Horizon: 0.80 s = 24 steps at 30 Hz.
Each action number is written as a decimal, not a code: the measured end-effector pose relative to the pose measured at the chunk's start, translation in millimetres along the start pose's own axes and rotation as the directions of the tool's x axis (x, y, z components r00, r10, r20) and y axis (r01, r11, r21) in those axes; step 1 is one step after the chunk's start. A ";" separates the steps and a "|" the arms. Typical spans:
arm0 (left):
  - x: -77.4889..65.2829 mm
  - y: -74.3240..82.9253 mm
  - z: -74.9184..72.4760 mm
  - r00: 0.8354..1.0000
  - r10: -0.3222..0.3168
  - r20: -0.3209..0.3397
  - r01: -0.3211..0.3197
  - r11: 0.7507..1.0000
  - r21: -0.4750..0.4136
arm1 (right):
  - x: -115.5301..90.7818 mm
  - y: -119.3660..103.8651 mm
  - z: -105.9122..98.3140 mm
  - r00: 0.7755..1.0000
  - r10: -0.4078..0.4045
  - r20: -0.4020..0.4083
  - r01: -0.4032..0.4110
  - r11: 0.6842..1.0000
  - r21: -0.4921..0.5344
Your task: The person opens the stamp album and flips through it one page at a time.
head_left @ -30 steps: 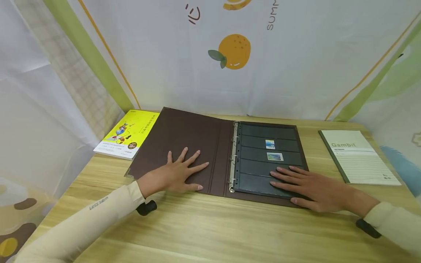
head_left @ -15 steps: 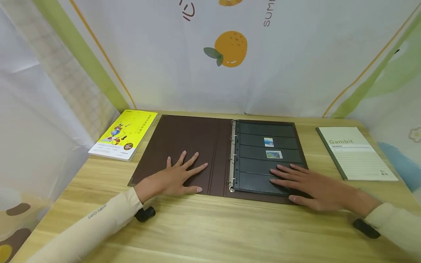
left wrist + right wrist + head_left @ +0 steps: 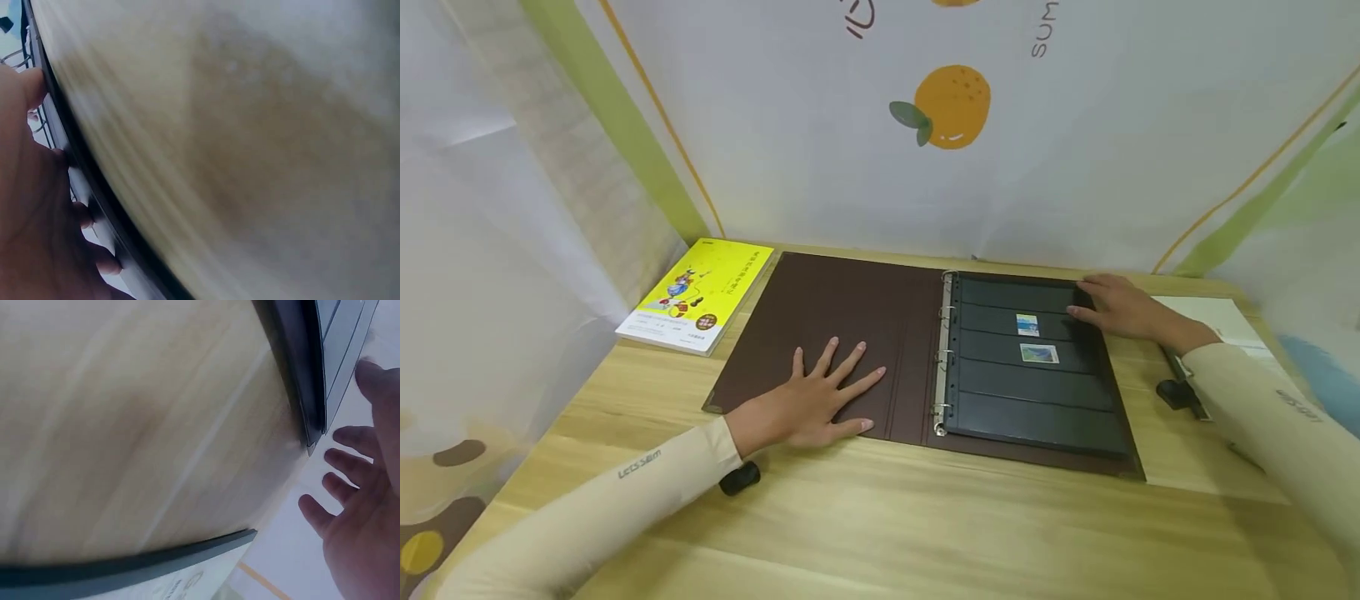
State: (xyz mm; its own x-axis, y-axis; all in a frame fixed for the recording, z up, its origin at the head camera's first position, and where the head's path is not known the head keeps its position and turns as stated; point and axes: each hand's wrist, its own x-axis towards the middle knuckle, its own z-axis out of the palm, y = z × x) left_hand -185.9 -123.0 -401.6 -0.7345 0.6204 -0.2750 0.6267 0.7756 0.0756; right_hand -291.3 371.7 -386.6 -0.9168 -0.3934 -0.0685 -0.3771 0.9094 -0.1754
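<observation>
A dark brown ring binder (image 3: 850,292) lies open on the wooden table, with a black pocket page (image 3: 1037,396) on its metal rings (image 3: 942,358). Two stamps sit in that page: a blue and white stamp (image 3: 1027,325) and, one pocket lower, a green-blue stamp (image 3: 1039,353). With fingers spread, my left hand (image 3: 808,404) rests flat on the inside of the left cover. My right hand (image 3: 1123,308) is at the page's upper right corner; in the right wrist view its fingers (image 3: 350,469) are loosely bent and hold nothing. Whether the thumb touches the page I cannot tell.
A yellow book (image 3: 696,292) lies to the left of the binder. On the right, a pale notebook (image 3: 1202,310) is partly hidden by my right forearm. A white curtain (image 3: 820,150) with fruit prints hangs behind the table (image 3: 865,525).
My right hand has left the page's lower right part and moved up to its upper right corner. The left hand stays on the cover. The head view has shifted slightly.
</observation>
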 end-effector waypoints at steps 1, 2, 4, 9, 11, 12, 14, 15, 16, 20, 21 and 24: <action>4.2 2.1 -1.5 1.000 0.011 0.004 -0.011 1.000 0.010 | -2.0 5.0 -0.2 1.000 0.017 0.000 -0.017 1.000 -0.008; 7.9 3.9 -3.1 1.000 0.018 0.009 -0.018 1.000 0.017 | -4.2 8.2 -0.9 1.000 0.029 -0.001 -0.029 1.000 -0.012; 13.0 6.0 -5.3 1.000 0.022 0.021 -0.022 0.999 0.034 | -7.6 11.0 -2.3 0.999 0.044 -0.005 -0.044 0.999 -0.017; 9.2 4.4 -5.0 0.998 -0.021 0.051 0.019 0.999 0.050 | 2.3 3.1 -5.8 0.999 0.044 0.008 -0.044 0.998 0.038; 4.8 3.0 -3.8 0.998 -0.030 0.049 0.028 0.999 0.040 | 8.9 -0.1 -6.4 0.999 0.032 0.008 -0.032 0.998 0.047; 3.0 2.4 -3.4 0.998 -0.032 0.049 0.030 0.999 0.037 | 11.6 -1.0 -6.5 1.000 0.025 0.005 -0.025 0.999 0.044; 1.0 2.0 -3.0 0.999 -0.029 0.044 0.028 0.999 0.025 | 15.1 -2.0 -7.1 1.000 0.017 -0.004 -0.017 0.999 0.033; 0.6 2.0 -3.0 0.999 -0.027 0.042 0.026 0.999 0.021 | 16.0 -2.0 -7.4 1.000 0.015 -0.008 -0.015 1.000 0.024; 0.5 1.9 -3.1 0.999 -0.025 0.040 0.024 1.000 0.016 | 16.7 -1.4 -7.3 1.000 0.016 -0.012 -0.016 1.000 0.016; 1.9 2.3 -4.4 0.998 -0.030 0.057 0.029 0.999 0.021 | 17.6 1.1 -7.1 1.000 0.020 -0.019 -0.019 1.000 0.022; 2.2 2.4 -4.9 0.998 -0.031 0.062 0.030 0.999 0.023 | 17.6 1.6 -7.0 1.000 0.024 -0.018 -0.023 0.999 0.032; 3.1 2.8 -5.9 0.997 -0.034 0.075 0.032 0.999 0.030 | 17.1 2.3 -7.3 0.999 0.034 -0.006 -0.034 0.998 0.049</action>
State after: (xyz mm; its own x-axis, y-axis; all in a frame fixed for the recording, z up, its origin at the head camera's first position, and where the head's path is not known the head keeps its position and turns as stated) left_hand -188.0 -118.2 -396.6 -0.7340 0.5831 -0.3483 0.6104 0.7912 0.0381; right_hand -308.8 368.0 -381.0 -0.9299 -0.3613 -0.0688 -0.3390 0.9145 -0.2209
